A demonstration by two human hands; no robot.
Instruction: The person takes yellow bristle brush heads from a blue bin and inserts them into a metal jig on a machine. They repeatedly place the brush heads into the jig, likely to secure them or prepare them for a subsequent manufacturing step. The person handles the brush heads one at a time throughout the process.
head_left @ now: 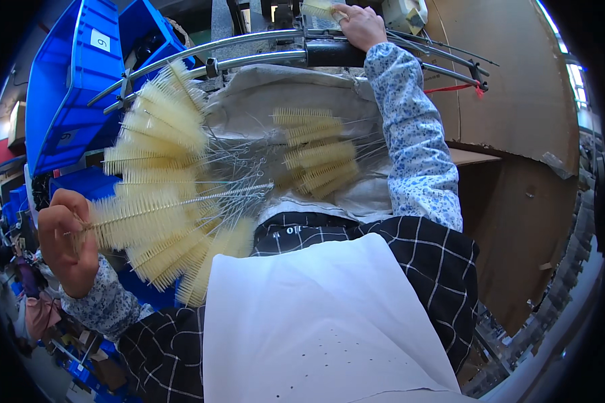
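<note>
At the near left, a fan of cream bottle brushes [165, 201] with twisted wire stems is held up in the left hand [64, 242], whose fingers are closed tightly around the bristled ends. At the far end, a single brush [318, 8] is pinched in the right hand [361, 25] and held against the machine [329, 50] above the curved metal rails [249, 50]. Between the two hands, a small heap of brushes [312, 151] is laid on the grey cloth [249, 94]. The work is judged to be partway through: a few brushes appear done with, while the large bundle on the left is yet to be handled. Blue bins [81, 74] are stacked at the far left.
</note>
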